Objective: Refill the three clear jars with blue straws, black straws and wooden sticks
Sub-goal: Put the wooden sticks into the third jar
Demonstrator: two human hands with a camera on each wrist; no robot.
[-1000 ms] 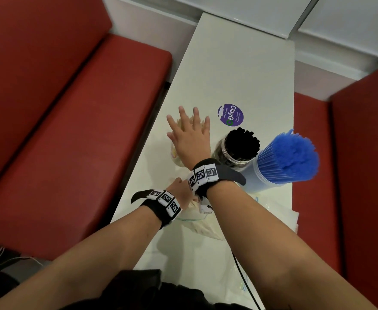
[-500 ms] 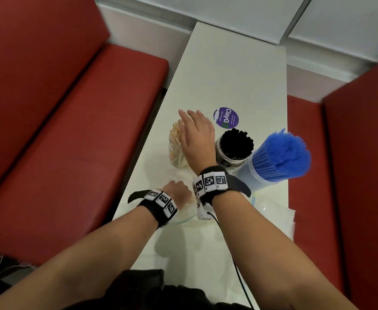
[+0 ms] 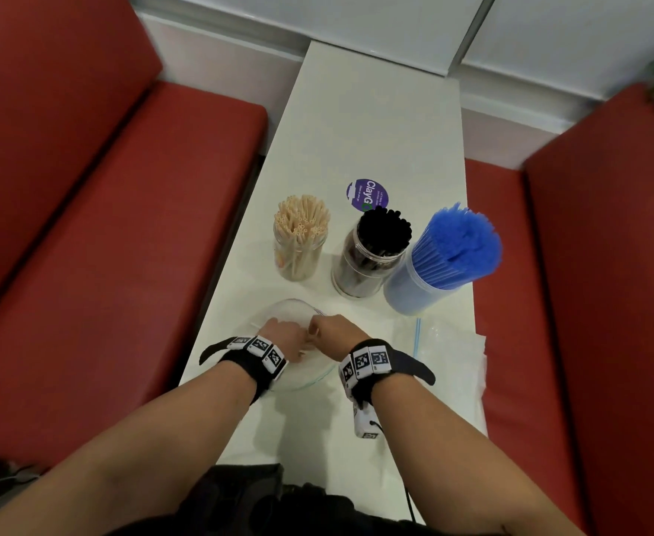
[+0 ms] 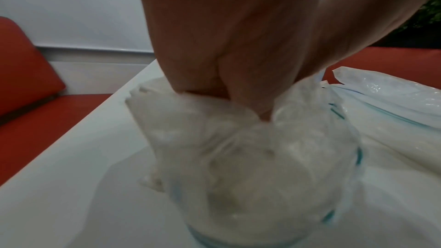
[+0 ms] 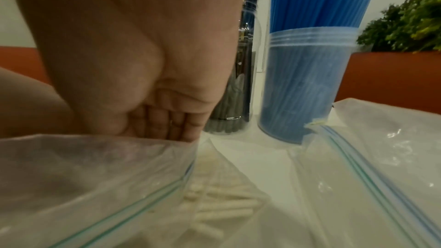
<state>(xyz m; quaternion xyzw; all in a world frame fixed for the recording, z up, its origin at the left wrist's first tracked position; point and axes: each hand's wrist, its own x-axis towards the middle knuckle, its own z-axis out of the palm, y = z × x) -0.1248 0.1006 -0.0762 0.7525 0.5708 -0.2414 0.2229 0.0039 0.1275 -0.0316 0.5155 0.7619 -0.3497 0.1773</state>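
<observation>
1. Left hand (image 3: 284, 336) sits near the front edge of a white table (image 3: 375, 121), fingers curled and pinching the rim of a clear zip bag (image 3: 298, 381).
2. Right hand (image 3: 333, 332) is just beside the left, nearly touching it, fingers curled down into the same bag's mouth; what they hold cannot be told.
3. Inside the bag, under the right hand, lie a few pale wooden sticks (image 5: 214, 203).
4. Beyond both hands stand 3 clear jars in a row.
5. Beyond the left hand, the left jar (image 3: 298, 261) holds upright wooden sticks.
6. Beyond the right hand, the middle jar (image 3: 360, 268) holds black straws (image 3: 384, 232).
7. Further right, the right jar (image 3: 410, 288) holds blue straws (image 3: 460, 245), which rise well above its rim.
8. Right of the right hand lie more clear bags (image 3: 449, 353), flat on the table.
9. Behind the middle jar is a round purple sticker (image 3: 364, 193).
10. Red benches (image 3: 85, 226) flank the table.
</observation>
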